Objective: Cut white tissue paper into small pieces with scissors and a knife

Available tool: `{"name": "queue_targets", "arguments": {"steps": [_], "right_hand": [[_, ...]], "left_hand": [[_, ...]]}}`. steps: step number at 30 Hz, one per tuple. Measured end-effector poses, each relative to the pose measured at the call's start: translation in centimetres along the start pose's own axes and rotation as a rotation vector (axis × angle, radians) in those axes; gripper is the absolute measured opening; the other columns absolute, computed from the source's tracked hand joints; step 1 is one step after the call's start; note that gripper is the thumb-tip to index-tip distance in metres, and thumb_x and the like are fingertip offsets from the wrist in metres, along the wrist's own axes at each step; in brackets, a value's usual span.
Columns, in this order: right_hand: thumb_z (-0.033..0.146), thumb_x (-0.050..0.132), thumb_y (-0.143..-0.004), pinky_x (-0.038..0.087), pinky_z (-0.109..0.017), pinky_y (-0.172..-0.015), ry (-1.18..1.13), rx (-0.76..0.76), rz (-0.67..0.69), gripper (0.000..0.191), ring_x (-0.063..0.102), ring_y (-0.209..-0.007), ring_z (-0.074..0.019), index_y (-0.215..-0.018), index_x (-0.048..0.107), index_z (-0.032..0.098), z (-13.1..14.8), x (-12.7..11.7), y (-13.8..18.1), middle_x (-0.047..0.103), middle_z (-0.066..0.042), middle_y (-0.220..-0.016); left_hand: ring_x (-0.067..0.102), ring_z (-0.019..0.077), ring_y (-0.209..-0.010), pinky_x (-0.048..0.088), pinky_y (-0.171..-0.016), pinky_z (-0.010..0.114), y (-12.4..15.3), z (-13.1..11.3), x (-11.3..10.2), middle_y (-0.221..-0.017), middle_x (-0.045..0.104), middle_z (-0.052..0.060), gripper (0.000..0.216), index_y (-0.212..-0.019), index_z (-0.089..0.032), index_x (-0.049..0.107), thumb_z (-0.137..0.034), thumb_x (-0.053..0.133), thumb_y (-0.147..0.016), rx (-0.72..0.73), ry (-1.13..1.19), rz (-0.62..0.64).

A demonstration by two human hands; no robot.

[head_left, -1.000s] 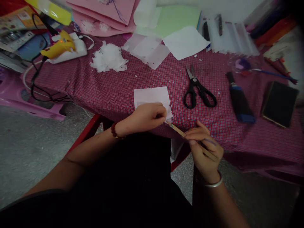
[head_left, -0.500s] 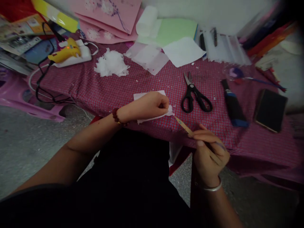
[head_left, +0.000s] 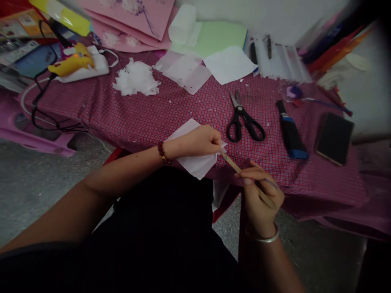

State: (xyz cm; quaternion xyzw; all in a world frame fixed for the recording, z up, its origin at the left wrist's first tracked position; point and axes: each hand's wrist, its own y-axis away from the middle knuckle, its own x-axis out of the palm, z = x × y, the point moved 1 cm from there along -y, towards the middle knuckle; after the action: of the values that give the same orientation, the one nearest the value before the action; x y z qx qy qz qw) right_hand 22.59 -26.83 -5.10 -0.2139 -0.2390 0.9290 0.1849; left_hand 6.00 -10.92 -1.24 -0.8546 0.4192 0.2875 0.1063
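My left hand (head_left: pixel 203 140) is closed in a pinch on a thin white sheet of paper (head_left: pixel 200 166), which lies partly beneath it at the table's front edge. A small crumpled tip of the paper sticks out past the fingertips. In my right hand (head_left: pixel 264 197) is a thin tan wooden stick (head_left: pixel 232 163), held like a pen. Its far end meets the crumpled tip beside my left fingers. Black-handled scissors (head_left: pixel 242 118) lie with blades partly apart, just beyond both hands.
A pile of white paper scraps (head_left: pixel 136 77), a yellow glue gun (head_left: pixel 71 61) on a white power strip (head_left: pixel 100 67), and cut sheets (head_left: pixel 230 65) lie behind. To the right are a black-and-blue tool (head_left: pixel 291 134) and a dark notebook (head_left: pixel 334 138). Checked cloth (head_left: pixel 171 110) covers the table.
The paper under my left hand has turned, and a corner now hangs toward me. The stick's end has come closer to the pinched tip. The whole view has shifted slightly.
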Motion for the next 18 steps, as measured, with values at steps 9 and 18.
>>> {"name": "queue_targets", "arguments": {"steps": [9, 18], "right_hand": [[0.013, 0.064, -0.087, 0.050, -0.055, -0.103, -0.029, 0.017, -0.047, 0.015, 0.067, -0.070, -0.0167, -0.079, 0.071, 0.024, 0.1, -0.3, 0.0, 0.070, 0.003, -0.073], [0.024, 0.033, -0.104, 0.060, -0.039, -0.063, -0.284, 0.140, -0.016, 0.034, 0.065, -0.062, -0.0184, -0.111, 0.066, 0.030, 3.6, -1.0, -1.8, 0.063, -0.001, -0.074]], "left_hand": [[0.043, 0.0072, -0.052, 0.028, -0.051, 0.023, 0.0, 0.1, 0.3, -0.052, 0.052, -0.003, 0.024, -0.054, -0.014, 0.059, -0.021, 0.057, -0.077, 0.010, 0.016, 0.024], [0.041, 0.0048, -0.043, 0.029, -0.044, 0.019, 1.4, 0.4, -1.6, -0.051, 0.051, -0.005, 0.017, -0.064, -0.017, 0.056, -0.017, 0.057, -0.081, -0.173, 0.550, -0.037]]}}
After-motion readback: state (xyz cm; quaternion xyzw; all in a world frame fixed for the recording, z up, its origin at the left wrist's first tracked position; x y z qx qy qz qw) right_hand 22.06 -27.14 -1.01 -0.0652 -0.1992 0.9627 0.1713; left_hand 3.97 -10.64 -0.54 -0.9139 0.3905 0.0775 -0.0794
